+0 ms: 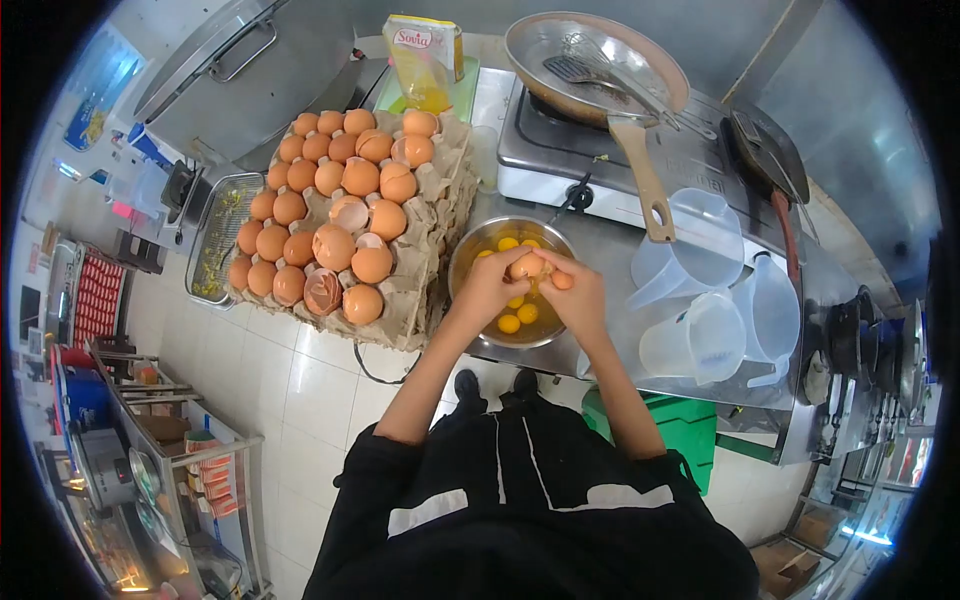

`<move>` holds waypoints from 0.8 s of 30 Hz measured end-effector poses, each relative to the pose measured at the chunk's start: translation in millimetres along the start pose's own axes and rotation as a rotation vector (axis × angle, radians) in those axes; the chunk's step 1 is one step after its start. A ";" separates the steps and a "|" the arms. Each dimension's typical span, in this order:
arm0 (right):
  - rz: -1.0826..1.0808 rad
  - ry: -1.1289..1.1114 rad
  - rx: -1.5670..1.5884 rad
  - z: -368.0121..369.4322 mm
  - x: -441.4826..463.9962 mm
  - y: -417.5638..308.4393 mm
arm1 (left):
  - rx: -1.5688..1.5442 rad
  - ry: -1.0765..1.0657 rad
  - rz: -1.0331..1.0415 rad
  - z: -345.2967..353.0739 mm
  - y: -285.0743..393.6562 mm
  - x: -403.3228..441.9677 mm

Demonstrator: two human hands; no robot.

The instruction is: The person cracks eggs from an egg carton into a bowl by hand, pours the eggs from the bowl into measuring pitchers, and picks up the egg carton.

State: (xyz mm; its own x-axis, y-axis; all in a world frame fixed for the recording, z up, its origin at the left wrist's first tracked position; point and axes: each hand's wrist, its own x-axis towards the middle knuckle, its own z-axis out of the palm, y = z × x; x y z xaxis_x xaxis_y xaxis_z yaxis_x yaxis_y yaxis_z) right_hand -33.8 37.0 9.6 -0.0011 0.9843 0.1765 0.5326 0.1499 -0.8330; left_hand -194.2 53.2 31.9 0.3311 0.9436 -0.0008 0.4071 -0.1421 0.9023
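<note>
Both of my hands are together above a metal bowl (pixel 462 262) that holds several whole yolks (pixel 508 323) in clear egg white. The fingers of my left hand (pixel 484 288) are closed around a brown egg (pixel 526 266). My right hand (pixel 580 300) is closed at the egg's other side, where a second brown shell part (pixel 562 280) shows. Between the two pieces lies a pale, wet-looking gap. Whether they are halves of one egg or two eggs, I cannot tell. Left of the bowl, a stacked cardboard egg tray (pixel 435 215) carries brown eggs and broken shells (pixel 322 291).
Behind the bowl is a gas stove (pixel 530 185) with a frying pan (pixel 530 40), its handle reaching toward me. Clear plastic jugs (pixel 695 340) stand on the right. A yellow-white Sovia pack (pixel 425 60) is at the back. A wire-mesh basket (pixel 205 250) sits far left.
</note>
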 end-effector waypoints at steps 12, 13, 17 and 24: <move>-0.426 0.080 0.078 -4.7 -5.3 -89.9 | -0.172 0.218 0.128 -45.6 57.5 -36.8; -0.456 0.049 0.147 -3.8 -6.1 -105.0 | -0.236 0.279 0.172 -57.4 59.6 -42.2; -0.228 -0.226 0.618 -0.6 -13.9 -136.5 | -0.114 0.700 0.242 -122.4 75.7 -59.9; -0.145 -0.211 0.676 -0.5 -21.7 -127.1 | 0.877 0.672 0.166 -241.6 30.4 -29.5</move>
State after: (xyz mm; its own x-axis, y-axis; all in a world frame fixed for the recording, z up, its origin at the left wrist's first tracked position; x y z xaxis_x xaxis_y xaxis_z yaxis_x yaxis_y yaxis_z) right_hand -101.1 -3.5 111.9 -0.2316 0.9369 0.2620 -0.1252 0.2383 -0.9631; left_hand -397.2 93.3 163.5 0.0179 0.8257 0.5639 0.9479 -0.1933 0.2531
